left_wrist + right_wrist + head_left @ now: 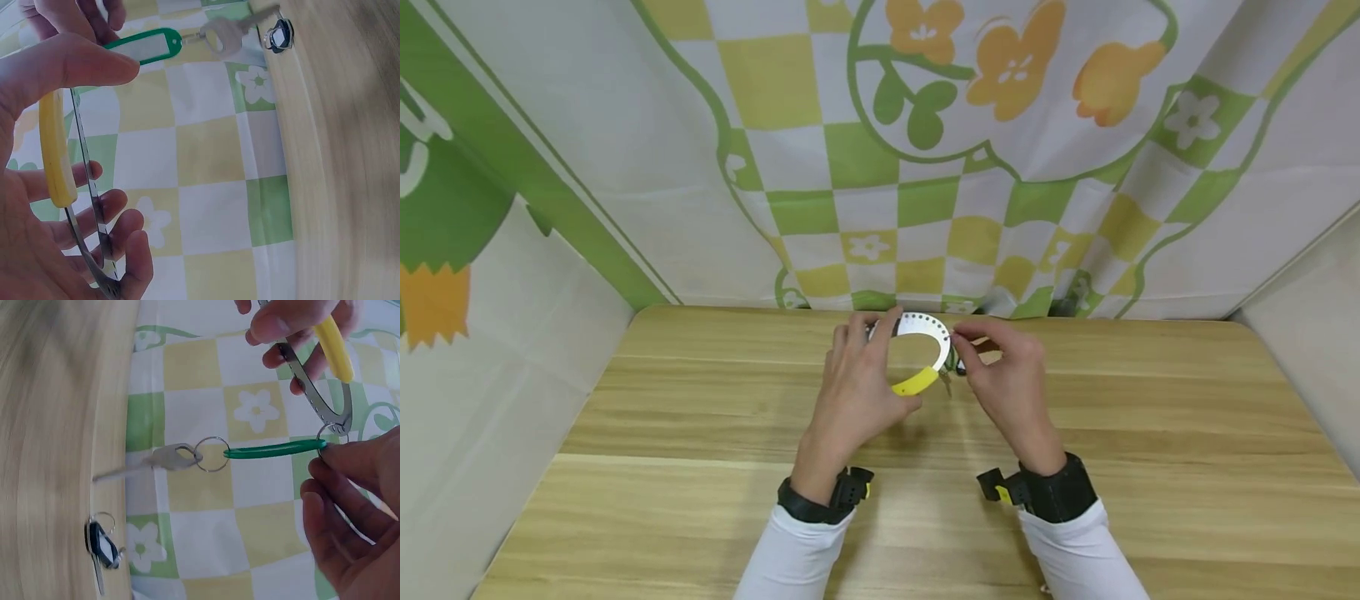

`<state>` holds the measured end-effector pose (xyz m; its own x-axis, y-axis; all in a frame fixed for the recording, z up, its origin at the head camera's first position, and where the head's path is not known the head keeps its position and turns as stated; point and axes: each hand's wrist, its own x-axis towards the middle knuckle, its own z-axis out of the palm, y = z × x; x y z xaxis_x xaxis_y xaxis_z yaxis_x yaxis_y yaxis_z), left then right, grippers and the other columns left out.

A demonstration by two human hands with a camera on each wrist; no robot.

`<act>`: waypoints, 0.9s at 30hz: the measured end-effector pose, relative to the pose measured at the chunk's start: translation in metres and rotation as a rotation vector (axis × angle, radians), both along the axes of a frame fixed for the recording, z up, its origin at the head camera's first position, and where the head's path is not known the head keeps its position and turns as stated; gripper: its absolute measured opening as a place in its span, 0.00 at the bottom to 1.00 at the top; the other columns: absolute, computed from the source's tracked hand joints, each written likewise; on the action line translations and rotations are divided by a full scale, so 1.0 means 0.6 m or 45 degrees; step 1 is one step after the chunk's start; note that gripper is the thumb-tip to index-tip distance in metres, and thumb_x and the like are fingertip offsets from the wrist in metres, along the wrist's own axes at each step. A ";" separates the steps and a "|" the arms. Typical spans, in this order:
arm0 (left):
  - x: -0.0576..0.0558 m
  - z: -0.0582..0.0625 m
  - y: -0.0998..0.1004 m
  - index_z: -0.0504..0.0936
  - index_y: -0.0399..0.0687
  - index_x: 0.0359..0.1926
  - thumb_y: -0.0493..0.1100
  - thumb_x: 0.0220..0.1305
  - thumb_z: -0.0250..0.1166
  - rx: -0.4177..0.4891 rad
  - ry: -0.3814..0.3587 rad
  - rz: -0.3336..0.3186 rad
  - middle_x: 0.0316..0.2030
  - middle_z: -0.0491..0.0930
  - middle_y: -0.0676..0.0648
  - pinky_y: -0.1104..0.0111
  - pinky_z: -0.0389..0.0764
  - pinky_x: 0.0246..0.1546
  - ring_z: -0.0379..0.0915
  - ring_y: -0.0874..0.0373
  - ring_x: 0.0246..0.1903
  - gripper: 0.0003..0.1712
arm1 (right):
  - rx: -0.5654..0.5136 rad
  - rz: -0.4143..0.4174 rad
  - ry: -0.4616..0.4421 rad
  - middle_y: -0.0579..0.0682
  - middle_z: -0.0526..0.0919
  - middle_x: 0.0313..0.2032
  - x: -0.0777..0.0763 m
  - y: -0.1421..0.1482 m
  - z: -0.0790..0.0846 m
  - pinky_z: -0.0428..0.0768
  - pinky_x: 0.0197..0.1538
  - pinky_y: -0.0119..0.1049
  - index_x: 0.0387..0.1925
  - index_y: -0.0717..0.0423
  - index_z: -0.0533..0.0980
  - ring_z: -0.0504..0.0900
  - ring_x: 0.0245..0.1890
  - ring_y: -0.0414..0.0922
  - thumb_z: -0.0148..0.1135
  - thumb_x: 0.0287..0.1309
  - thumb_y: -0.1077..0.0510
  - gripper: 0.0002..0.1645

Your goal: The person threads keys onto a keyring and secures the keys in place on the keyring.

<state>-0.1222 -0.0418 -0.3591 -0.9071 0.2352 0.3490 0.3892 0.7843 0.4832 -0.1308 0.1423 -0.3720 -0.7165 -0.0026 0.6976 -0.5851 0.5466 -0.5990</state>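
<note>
My left hand [861, 383] holds a large flat metal key hoop [942, 335] with a row of small holes and a yellow grip [916, 382]. Its fingers and thumb span the hoop, raised over the table. On the hoop's right side, my right hand [1011, 379] pinches a small split ring [319, 432] between thumb and forefinger, right at the holes. From that ring extends a green key tag [269, 451], seen edge-on in the right wrist view. A second thin ring [212, 454] links the tag to a silver key [172, 457], which dangles over the tabletop.
Near the back edge of the wooden table [1150, 433] lies a black key tag [100, 540] with a ring and a key, just beyond the hanging key. A checked, flowered curtain [865, 208] hangs directly behind that edge. White fabric panels [1300, 242] close off both sides.
</note>
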 end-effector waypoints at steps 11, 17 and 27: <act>0.002 0.001 -0.002 0.62 0.53 0.66 0.54 0.25 0.77 -0.023 -0.025 0.012 0.56 0.62 0.45 0.56 0.66 0.42 0.59 0.47 0.51 0.60 | -0.003 0.018 -0.031 0.46 0.83 0.32 -0.003 0.004 -0.008 0.76 0.33 0.34 0.33 0.55 0.81 0.80 0.31 0.40 0.62 0.53 0.58 0.07; 0.000 0.001 -0.004 0.62 0.53 0.66 0.54 0.26 0.77 -0.039 -0.049 0.020 0.56 0.62 0.45 0.56 0.67 0.42 0.59 0.47 0.51 0.60 | 0.104 -0.006 0.082 0.46 0.83 0.32 -0.004 0.003 -0.007 0.76 0.32 0.34 0.34 0.54 0.82 0.80 0.30 0.40 0.63 0.52 0.61 0.06; 0.000 0.006 -0.012 0.61 0.52 0.66 0.54 0.26 0.77 -0.040 -0.077 0.060 0.57 0.62 0.44 0.57 0.66 0.42 0.58 0.47 0.52 0.60 | 0.027 0.081 -0.159 0.49 0.83 0.35 -0.007 0.028 -0.005 0.77 0.34 0.38 0.40 0.53 0.80 0.80 0.35 0.44 0.65 0.49 0.59 0.13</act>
<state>-0.1222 -0.0489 -0.3555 -0.9367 0.2020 0.2860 0.3224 0.8160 0.4797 -0.1348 0.1593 -0.3747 -0.7958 -0.0646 0.6021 -0.5404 0.5243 -0.6580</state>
